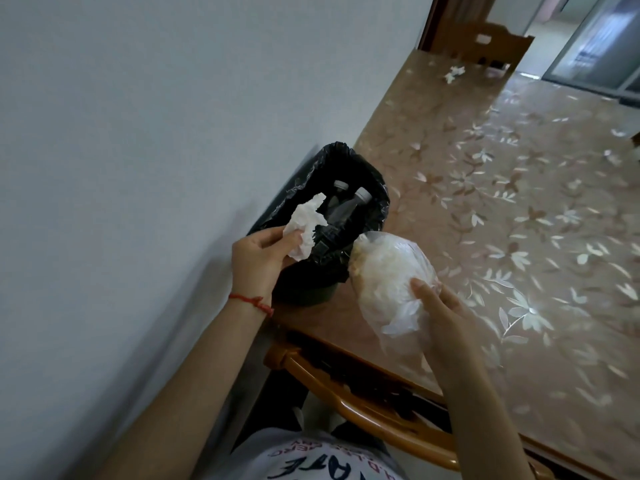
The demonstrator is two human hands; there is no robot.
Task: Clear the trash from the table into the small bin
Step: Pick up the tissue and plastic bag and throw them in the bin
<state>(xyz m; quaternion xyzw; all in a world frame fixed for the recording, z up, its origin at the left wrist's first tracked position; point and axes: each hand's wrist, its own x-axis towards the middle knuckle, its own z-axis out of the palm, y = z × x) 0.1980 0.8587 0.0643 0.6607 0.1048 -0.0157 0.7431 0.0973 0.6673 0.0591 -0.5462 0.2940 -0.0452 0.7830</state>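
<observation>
A small bin [304, 289] lined with a black bag [375, 209] stands on the table's near left corner by the wall. Two capped plastic bottles [349, 202] lie inside it. My left hand [258, 259] holds a crumpled white tissue [304, 225] over the bin's near rim. My right hand [438, 306] grips a clear plastic bag [384, 275] stuffed with pale scraps, just right of the bin and above the table edge. More crumpled tissue [453, 73] lies at the table's far end.
The table [519, 209] has a glossy brown floral cover. A wooden chair [363, 403] is tucked under its near edge, another chair [498, 46] stands at the far end. A white wall runs along the left. Small white scraps [611, 155] lie at the right edge.
</observation>
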